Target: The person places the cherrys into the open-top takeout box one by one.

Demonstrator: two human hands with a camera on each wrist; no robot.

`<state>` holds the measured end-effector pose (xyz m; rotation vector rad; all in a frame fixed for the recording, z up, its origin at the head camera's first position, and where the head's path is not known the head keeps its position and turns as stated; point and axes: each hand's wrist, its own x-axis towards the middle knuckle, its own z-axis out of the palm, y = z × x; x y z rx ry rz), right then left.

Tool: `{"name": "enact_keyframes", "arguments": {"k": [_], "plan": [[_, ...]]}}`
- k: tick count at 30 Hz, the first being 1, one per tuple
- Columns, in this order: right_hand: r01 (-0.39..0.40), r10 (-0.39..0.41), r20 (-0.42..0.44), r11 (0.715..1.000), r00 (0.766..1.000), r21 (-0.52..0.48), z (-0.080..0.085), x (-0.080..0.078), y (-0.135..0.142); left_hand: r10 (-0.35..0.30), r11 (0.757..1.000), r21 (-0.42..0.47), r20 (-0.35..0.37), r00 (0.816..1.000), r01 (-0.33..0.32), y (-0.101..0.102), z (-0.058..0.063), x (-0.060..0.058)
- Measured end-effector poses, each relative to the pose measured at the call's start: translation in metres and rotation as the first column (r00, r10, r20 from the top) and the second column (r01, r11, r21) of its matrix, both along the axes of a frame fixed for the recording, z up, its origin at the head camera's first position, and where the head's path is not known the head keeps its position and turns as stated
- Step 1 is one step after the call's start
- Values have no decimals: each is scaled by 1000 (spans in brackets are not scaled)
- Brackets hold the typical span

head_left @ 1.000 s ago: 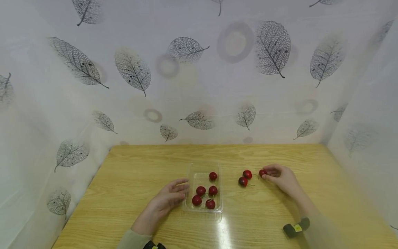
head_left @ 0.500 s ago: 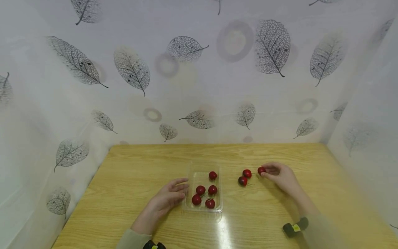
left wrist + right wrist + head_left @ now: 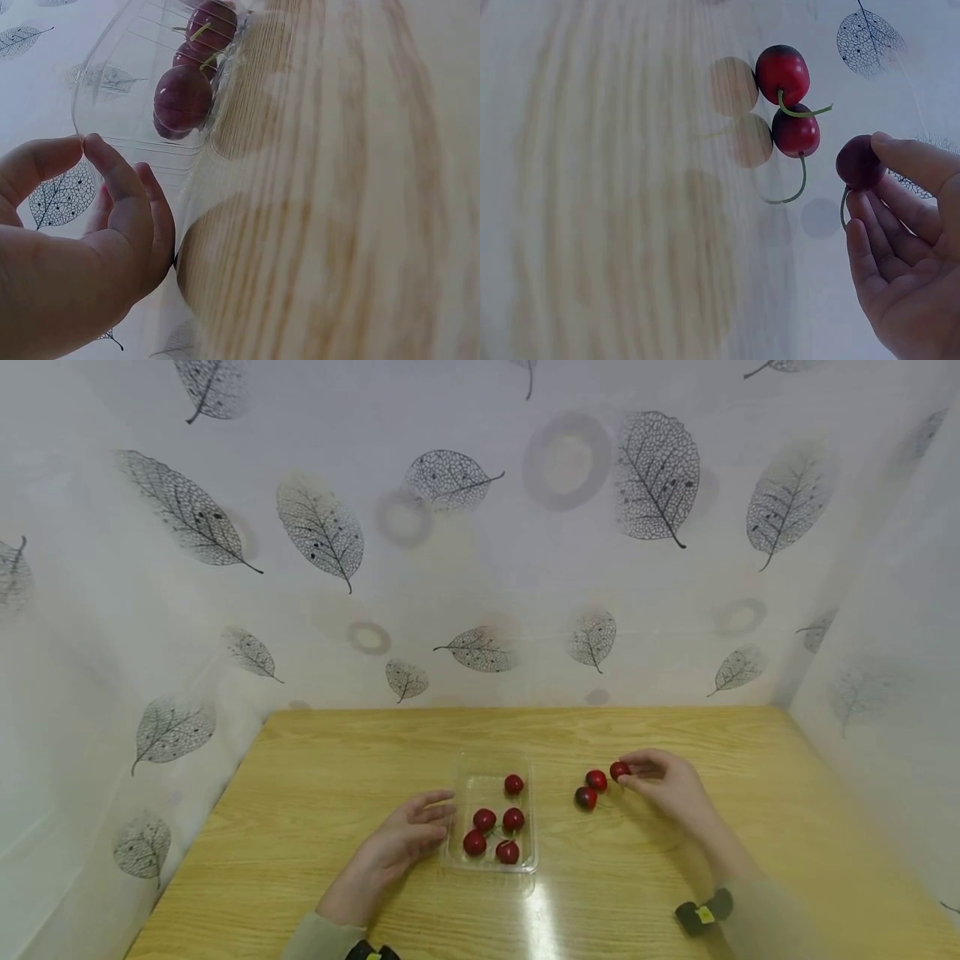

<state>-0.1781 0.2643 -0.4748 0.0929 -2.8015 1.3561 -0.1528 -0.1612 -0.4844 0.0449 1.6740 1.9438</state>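
I see the right hand pinching one cherry between thumb and fingertips, its stem hanging down, just above the wooden table and near two loose cherries that touch each other, right of the clear container. On my left wrist view, the left hand has thumb and forefinger together at the container's rim. Inside I count five cherries, four grouped toward the near end, one farther back
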Motion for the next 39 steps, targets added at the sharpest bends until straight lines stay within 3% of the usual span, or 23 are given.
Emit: {"name": "enact_keyframes", "arguments": {"k": [10, 19, 39], "plan": [[-12, 12, -21, 1000, 1000, -15, 3, -2, -13, -5, 1000, 13, -6, 1000, 5, 0, 0, 0], [-62, 56, -74, 995, 996, -84, 13, 0, -32, -6, 1000, 10, -7, 1000, 7, 0, 0, 0], [-156, 144, -105, 981, 984, -114, 21, 0, -67, 2, 1000, 13, -13, 1000, -2, 0, -4, 0]]}}
